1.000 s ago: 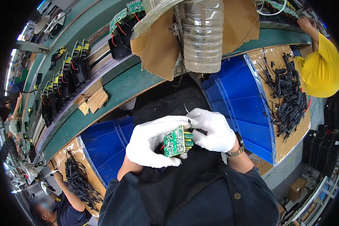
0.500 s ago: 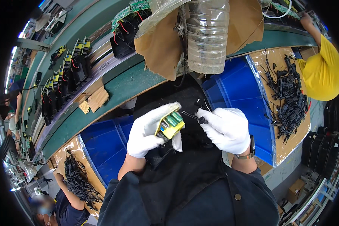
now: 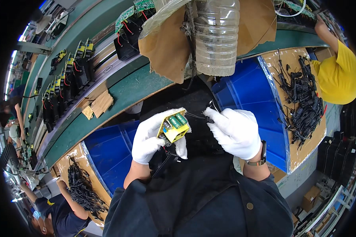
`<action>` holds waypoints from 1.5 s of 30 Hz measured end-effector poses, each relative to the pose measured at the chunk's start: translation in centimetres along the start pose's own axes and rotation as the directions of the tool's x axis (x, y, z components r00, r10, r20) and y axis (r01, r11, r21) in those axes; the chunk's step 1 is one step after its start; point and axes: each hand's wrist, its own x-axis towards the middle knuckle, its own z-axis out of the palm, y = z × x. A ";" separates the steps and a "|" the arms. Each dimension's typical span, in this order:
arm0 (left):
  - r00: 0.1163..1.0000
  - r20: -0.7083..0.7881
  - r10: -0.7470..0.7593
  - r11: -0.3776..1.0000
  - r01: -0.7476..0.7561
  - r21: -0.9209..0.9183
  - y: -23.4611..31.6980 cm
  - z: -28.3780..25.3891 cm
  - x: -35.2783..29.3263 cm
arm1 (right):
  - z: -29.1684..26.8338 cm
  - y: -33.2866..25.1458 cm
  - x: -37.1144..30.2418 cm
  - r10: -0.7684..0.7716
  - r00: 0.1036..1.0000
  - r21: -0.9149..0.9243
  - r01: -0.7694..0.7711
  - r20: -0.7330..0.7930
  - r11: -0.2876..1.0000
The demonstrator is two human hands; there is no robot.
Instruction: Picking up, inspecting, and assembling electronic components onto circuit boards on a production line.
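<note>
In my white-gloved left hand (image 3: 144,142) is a small circuit board assembly (image 3: 174,127) with a yellow wrap and green and dark components, its component side turned up. Below that hand hangs a black plastic piece (image 3: 162,165), with a bit of red wire near it. My right hand (image 3: 237,132), gloved in white too and wearing a dark wristband, pinches a black cable end (image 3: 209,114) with thin loose wires. These wires reach across the gap to the upper edge of the board. I cannot tell whether they touch it.
Blue bins (image 3: 247,106) stand on both sides, beside cardboard with heaps of black cables (image 3: 304,102). Ahead runs a green bench (image 3: 134,89) with a row of similar boards (image 3: 69,75). A clear plastic bottle (image 3: 216,39) hangs above. Co-workers sit at left and right.
The board has tilted and its green components face up more. My right hand has shifted slightly left and up, and the cable end has turned in its fingers.
</note>
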 end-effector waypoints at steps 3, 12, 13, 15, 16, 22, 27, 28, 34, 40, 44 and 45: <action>1.000 -0.007 0.006 1.000 -0.006 0.018 -0.1 0.1 0.0 | 0.1 0.0 0.0 0.003 1.000 -0.001 -0.003 -0.009 1.000; 0.999 -0.004 0.033 0.999 -0.033 -0.019 -0.4 0.2 0.0 | 0.4 0.2 -0.2 0.007 1.000 -0.018 -0.008 -0.016 1.000; 0.999 -0.007 0.037 0.999 -0.037 -0.013 -0.4 0.2 0.0 | 0.5 0.2 -0.2 0.006 1.000 -0.015 -0.006 -0.026 1.000; 0.999 -0.013 0.046 0.999 -0.046 -0.002 -0.4 0.3 0.0 | 0.7 0.2 -0.3 0.001 0.999 -0.008 -0.002 -0.045 1.000; 0.999 -0.016 0.050 0.999 -0.050 0.004 -0.4 0.3 0.0 | 0.7 0.3 -0.3 -0.001 0.998 -0.005 0.001 -0.055 1.000; 0.997 -0.042 0.063 0.997 -0.061 0.049 -0.1 0.8 0.1 | 0.8 0.5 -0.4 -0.002 0.998 -0.011 0.001 -0.067 1.000; 0.997 -0.031 0.072 0.996 -0.070 0.048 -0.4 0.6 0.1 | 0.8 0.8 -0.5 -0.019 0.997 -0.015 0.018 -0.073 1.000; 0.996 -0.033 0.078 0.996 -0.076 0.051 -0.4 0.7 0.1 | 0.8 0.8 -0.5 -0.028 0.998 -0.034 0.026 -0.062 0.999; 0.994 -0.035 0.101 0.994 -0.099 0.054 -0.6 0.5 0.0 | 0.4 0.5 -0.3 -0.064 0.998 -0.120 0.062 -0.006 0.991; 0.994 -0.042 0.100 0.994 -0.098 0.047 -0.5 0.4 -0.2 | 0.2 0.3 -0.2 -0.110 0.994 -0.169 0.112 0.018 0.979; 0.994 -0.054 0.097 0.994 -0.094 0.051 -0.5 0.4 -0.4 | 0.2 0.6 -0.3 -0.137 0.990 -0.179 0.140 0.034 0.974; 0.994 -0.059 0.096 0.994 -0.093 0.053 -0.6 0.4 -0.4 | 0.2 0.7 -0.4 -0.143 0.989 -0.182 0.149 0.042 0.972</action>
